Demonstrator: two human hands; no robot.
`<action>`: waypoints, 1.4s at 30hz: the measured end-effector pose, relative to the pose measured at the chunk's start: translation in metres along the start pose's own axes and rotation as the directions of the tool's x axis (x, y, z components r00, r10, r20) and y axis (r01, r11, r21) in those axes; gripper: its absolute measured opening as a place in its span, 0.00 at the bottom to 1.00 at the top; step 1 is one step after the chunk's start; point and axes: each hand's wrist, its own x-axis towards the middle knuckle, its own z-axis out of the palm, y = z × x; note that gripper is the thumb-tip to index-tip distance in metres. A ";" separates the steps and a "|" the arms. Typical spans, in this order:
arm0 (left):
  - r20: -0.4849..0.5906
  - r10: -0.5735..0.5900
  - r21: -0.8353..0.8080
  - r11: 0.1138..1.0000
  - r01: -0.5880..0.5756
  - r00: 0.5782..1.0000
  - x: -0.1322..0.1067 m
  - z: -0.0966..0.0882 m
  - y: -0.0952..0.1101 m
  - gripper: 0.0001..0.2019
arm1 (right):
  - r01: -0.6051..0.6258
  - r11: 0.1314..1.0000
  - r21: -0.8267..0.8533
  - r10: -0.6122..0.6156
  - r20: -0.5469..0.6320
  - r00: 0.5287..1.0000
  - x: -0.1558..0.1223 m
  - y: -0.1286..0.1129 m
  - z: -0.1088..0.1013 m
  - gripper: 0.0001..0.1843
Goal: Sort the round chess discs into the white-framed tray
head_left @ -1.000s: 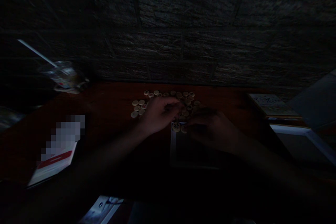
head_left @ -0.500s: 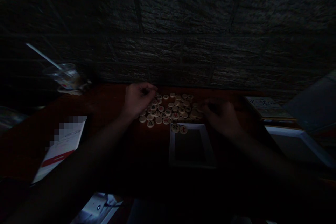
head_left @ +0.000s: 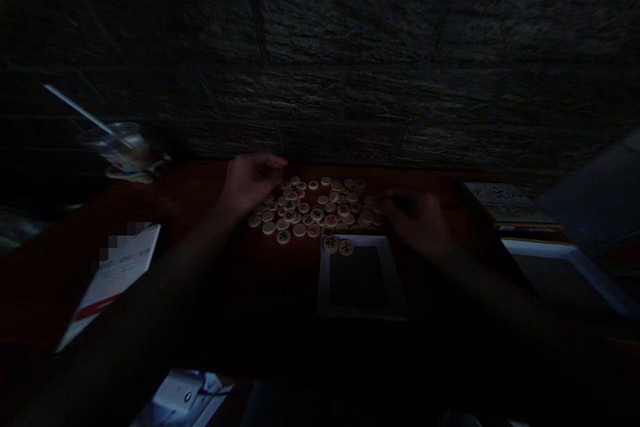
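Round wooden Chinese chess pieces [head_left: 315, 208] lie spread in one flat layer on the dark red tabletop [head_left: 180, 193], marked with red and black characters. My left hand [head_left: 250, 183] hovers at the far left of the pieces with its fingers curled; the dim light hides whether it holds one. My right hand [head_left: 415, 223] lies in shadow at the right side of the spread, its fingertips at the nearest pieces. Two pieces [head_left: 337, 245] rest on the top edge of a white-edged rectangular frame [head_left: 360, 307] in front of the spread.
A brick wall [head_left: 320, 67] rises behind the table. A clear plastic cup with a straw [head_left: 125, 147] stands back left. A paper with a red stripe [head_left: 113, 283] lies left. A printed card [head_left: 507, 203] and a white-framed tray [head_left: 565, 267] sit right.
My hands have moved apart, the left toward the far left and the right toward the right. The pieces they covered now show, spread wider across the table.
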 end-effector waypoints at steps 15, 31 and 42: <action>0.082 -0.109 0.137 0.986 0.097 0.991 0.004 -0.004 -0.007 0.08 | 0.018 1.000 -0.016 -0.018 0.019 1.000 0.000 0.001 0.003 0.14; 0.436 0.315 -0.096 0.948 -0.305 0.843 -0.022 0.015 0.038 0.13 | 0.402 0.907 0.124 -0.420 0.277 0.864 -0.004 -0.010 0.006 0.15; 0.466 0.403 -0.076 0.905 -0.418 0.788 -0.019 0.025 0.022 0.10 | 0.361 0.923 -0.129 -0.310 0.303 0.901 -0.003 -0.009 0.003 0.17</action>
